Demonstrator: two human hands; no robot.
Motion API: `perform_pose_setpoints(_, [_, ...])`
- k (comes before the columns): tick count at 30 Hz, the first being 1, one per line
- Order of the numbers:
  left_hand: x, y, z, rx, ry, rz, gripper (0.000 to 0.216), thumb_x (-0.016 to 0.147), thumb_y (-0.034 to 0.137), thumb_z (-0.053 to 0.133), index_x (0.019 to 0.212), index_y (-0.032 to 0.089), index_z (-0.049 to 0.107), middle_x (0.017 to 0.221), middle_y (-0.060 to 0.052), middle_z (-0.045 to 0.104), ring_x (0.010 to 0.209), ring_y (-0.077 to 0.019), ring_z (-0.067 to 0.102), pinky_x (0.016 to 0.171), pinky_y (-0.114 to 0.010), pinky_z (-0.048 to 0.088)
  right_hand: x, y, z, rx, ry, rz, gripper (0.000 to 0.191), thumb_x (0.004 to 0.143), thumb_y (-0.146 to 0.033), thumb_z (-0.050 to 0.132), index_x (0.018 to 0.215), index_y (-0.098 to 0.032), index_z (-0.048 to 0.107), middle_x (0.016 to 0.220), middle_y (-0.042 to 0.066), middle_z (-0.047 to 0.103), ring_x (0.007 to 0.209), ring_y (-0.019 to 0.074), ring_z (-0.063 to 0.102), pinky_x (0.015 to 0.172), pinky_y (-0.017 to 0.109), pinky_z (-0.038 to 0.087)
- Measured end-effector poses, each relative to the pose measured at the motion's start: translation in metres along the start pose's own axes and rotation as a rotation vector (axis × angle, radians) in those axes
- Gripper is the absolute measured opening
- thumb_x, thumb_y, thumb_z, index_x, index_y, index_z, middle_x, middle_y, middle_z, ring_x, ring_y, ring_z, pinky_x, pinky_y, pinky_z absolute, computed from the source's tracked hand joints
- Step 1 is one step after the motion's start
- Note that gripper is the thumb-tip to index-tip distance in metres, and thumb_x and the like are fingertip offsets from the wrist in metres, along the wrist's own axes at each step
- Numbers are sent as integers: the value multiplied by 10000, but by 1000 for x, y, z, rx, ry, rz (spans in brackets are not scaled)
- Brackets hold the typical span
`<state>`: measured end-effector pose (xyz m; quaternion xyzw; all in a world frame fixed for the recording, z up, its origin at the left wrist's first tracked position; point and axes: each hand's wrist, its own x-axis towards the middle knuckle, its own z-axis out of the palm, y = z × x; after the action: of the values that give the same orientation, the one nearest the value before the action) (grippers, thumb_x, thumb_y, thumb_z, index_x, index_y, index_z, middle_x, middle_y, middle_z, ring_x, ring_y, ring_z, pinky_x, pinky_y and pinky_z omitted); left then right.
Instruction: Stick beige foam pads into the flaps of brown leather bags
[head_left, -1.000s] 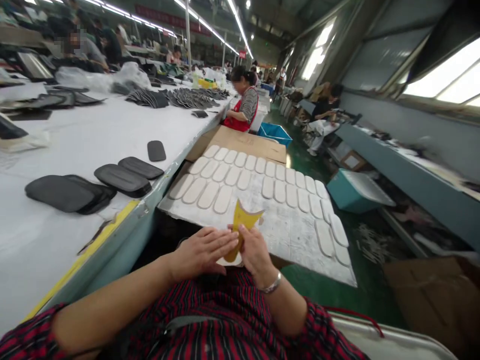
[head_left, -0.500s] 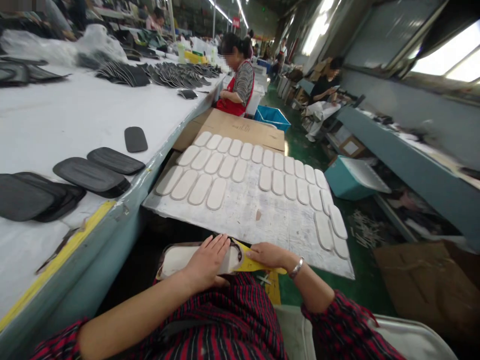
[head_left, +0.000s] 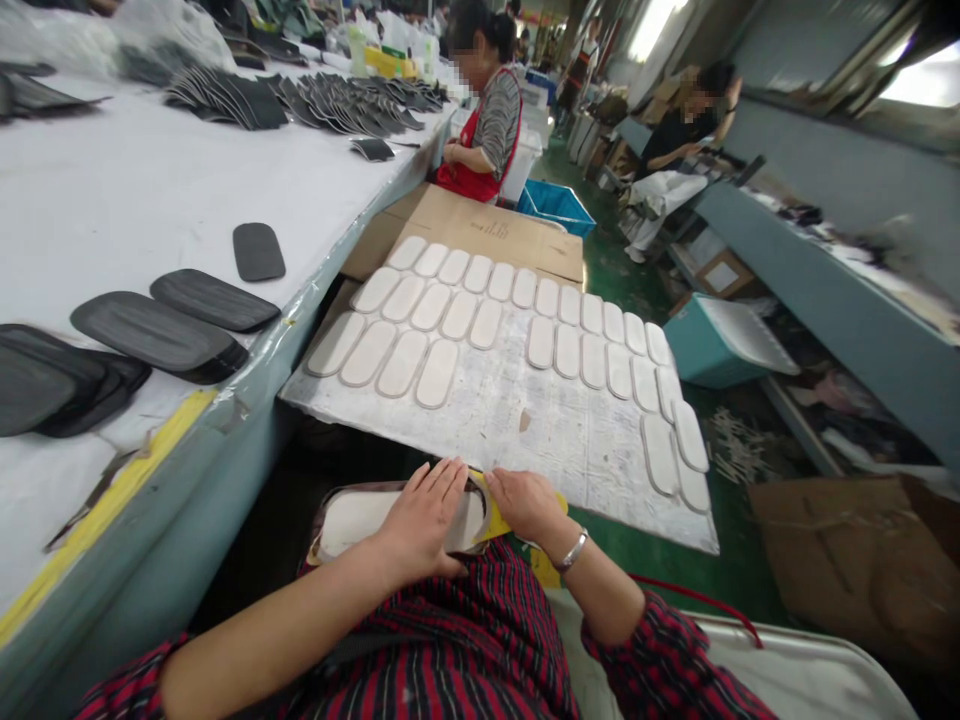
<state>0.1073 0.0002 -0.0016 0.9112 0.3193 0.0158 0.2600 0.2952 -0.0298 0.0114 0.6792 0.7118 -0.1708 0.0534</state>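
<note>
A pale oval pad (head_left: 352,517) with a dark rim lies across my lap. My left hand (head_left: 424,517) lies flat on its right end with the fingers stretched out. My right hand (head_left: 523,503) is closed on a yellow strip (head_left: 496,512) at the pad's right tip, pinching it against the edge. Just beyond my hands is a white board (head_left: 555,440) carrying rows of several pale oval pads (head_left: 439,372).
Dark grey pads (head_left: 142,332) lie on a long white table (head_left: 135,200) at left, its edge beside my left arm. A cardboard sheet (head_left: 480,225) sits behind the board. A person in a red apron (head_left: 484,120) sits ahead, another at right. A teal bin (head_left: 712,345) stands on the green floor.
The yellow strip, held upright a second ago, now lies down at the pad's tip. My left hand flattened onto the pad. The view tilted downward.
</note>
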Motion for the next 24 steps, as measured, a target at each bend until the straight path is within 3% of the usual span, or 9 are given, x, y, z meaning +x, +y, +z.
perform_pose_setpoints(7, [-2, 0, -1, -24, 87, 32, 977, 495, 543, 704, 1302, 130, 342, 1328, -185, 400, 1246, -324, 324, 1060, -462, 163, -3, -8, 6, 23, -30, -22, 552, 939, -427, 93, 850, -201, 589, 756, 102, 660, 716, 228, 631, 612, 319, 421])
perform_pose_setpoints(12, [-6, 4, -2, 12, 42, 31, 961, 494, 550, 714, 1281, 114, 378, 1314, -187, 425, 1222, -324, 360, 1052, -445, 197, -1, 4, -6, -4, -204, -236, 379, 941, -348, 266, 928, -172, 602, 853, 93, 665, 790, 200, 619, 670, 277, 428])
perform_pose_setpoints(14, [-6, 4, -7, 26, -2, 21, 989, 504, 567, 702, 1310, 122, 339, 1350, -170, 393, 1248, -312, 335, 1056, -430, 198, -7, 11, -11, 0, -222, -254, 379, 943, -333, 271, 890, -166, 607, 833, 81, 666, 771, 178, 618, 665, 253, 422])
perform_pose_setpoints(17, [-4, 0, -18, 25, -98, 6, 1089, 509, 583, 688, 1365, 96, 223, 1418, -170, 289, 1289, -280, 286, 1050, -374, 231, -24, 13, -5, -27, -56, -58, 511, 959, -351, 130, 848, -166, 593, 781, 88, 659, 732, 182, 621, 627, 262, 408])
perform_pose_setpoints(19, [-2, -3, -23, 16, -142, 0, 1115, 517, 585, 680, 1377, 81, 179, 1431, -175, 258, 1298, -268, 273, 1043, -351, 244, -35, 7, 4, -44, 66, 68, 504, 956, -367, 131, 825, -177, 579, 740, 77, 654, 715, 179, 623, 619, 259, 399])
perform_pose_setpoints(24, [-2, -6, -23, 49, -196, 34, 1172, 477, 679, 638, 1383, 100, 173, 1443, -174, 227, 1320, -298, 209, 1069, -410, 153, -44, -11, 21, -24, 139, 105, 406, 952, -338, 210, 796, -185, 553, 729, 54, 652, 728, 156, 622, 623, 232, 384])
